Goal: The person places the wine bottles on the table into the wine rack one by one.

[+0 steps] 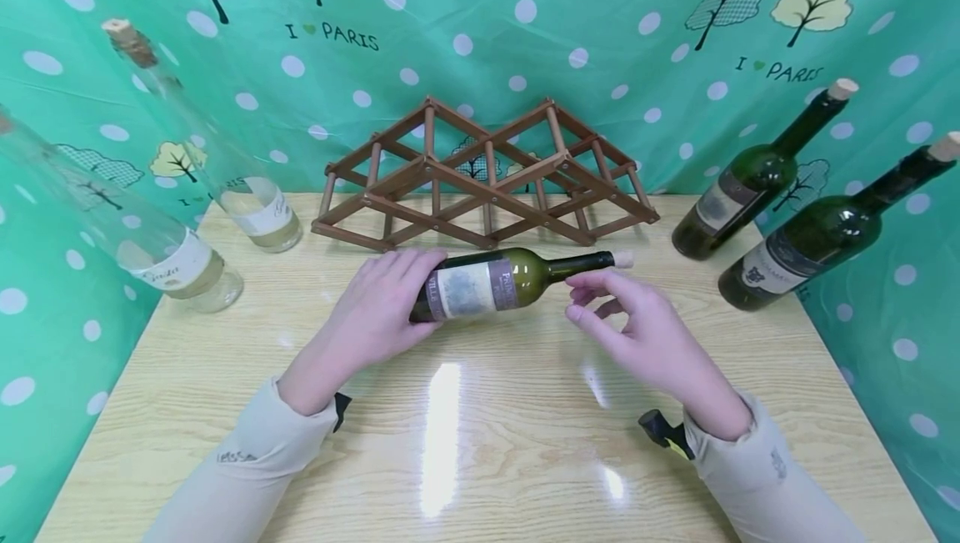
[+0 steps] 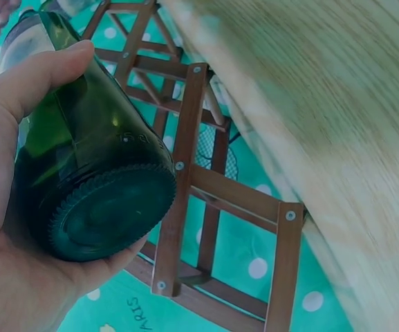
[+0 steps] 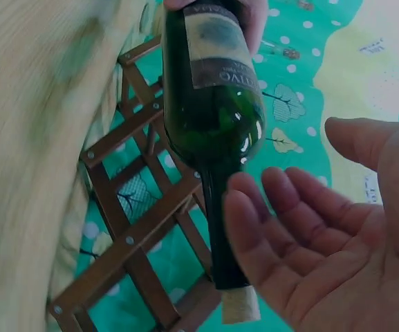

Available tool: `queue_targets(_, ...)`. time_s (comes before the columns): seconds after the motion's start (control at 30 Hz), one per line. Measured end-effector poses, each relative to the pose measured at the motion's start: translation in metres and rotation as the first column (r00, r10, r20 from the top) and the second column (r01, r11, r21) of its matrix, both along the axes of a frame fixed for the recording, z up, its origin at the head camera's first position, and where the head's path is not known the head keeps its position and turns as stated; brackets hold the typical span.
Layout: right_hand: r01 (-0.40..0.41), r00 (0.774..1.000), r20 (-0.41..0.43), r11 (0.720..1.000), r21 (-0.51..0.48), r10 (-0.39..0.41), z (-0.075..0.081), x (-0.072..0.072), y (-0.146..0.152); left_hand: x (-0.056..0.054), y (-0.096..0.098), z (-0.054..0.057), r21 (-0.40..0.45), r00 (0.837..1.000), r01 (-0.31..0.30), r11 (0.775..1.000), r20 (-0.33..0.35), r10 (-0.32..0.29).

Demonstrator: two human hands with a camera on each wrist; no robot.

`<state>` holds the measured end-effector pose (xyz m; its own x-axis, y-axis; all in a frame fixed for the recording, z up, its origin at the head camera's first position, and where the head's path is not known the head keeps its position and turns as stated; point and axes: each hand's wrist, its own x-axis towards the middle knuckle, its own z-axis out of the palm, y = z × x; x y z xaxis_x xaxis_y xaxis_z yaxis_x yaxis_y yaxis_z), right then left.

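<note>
The wooden lattice wine rack sits at the back of the pale wooden table, and the corked green wine bottle is held level just in front of it. The left hand wraps the base; the right hand is spread loose under the neck, holding nothing. I'd steady the neck before lining the base up with a cell. The left wrist view shows the ridged bottle bottom beside a rack strut; the right wrist view shows the cork.
</note>
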<state>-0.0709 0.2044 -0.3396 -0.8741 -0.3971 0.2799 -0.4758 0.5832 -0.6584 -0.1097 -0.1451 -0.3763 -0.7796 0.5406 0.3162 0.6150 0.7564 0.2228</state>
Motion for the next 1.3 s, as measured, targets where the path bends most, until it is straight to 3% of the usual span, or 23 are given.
queue_targets(0.07, -0.022, 0.994, -0.107, 0.999, 0.044, 0.027, 0.000, 0.000, -0.001, 0.001, -0.001, -0.001, -0.006, 1.000, 0.003, 1.000, 0.004, -0.003)
queue_targets(0.17, -0.026, 0.968, -0.246, 0.991, 0.133, 0.059, -0.003, -0.003, -0.001, 0.003, -0.002, -0.002, -0.020, 1.000, 0.009, 1.000, 0.008, -0.009)
queue_targets(0.3, -0.006, 0.942, -0.324, 0.966, 0.257, 0.092, -0.009, -0.008, -0.001, 0.004, -0.003, -0.003, -0.039, 1.000, 0.012, 0.999, 0.017, -0.012)
queue_targets(0.53, 0.023, 0.926, -0.346, 0.892, 0.451, 0.151, -0.023, -0.016, -0.001, 0.007, -0.003, -0.004, -0.069, 0.999, 0.022, 0.997, 0.042, -0.019)
queue_targets(0.73, 0.025, 0.926, -0.332, 0.850, 0.527, 0.179, -0.033, -0.017, -0.005, 0.010, -0.001, -0.003, -0.082, 0.997, 0.041, 0.996, 0.064, -0.035)
queue_targets(1.1, -0.009, 0.925, -0.308, 0.826, 0.564, 0.221, -0.050, -0.015, -0.007, 0.013, 0.002, -0.004, -0.124, 0.993, 0.070, 0.990, 0.108, -0.056)
queue_targets(1.3, -0.031, 0.917, -0.315, 0.832, 0.553, 0.244, -0.058, -0.013, -0.005, 0.014, 0.003, -0.005, -0.125, 0.991, 0.076, 0.989, 0.120, -0.061)
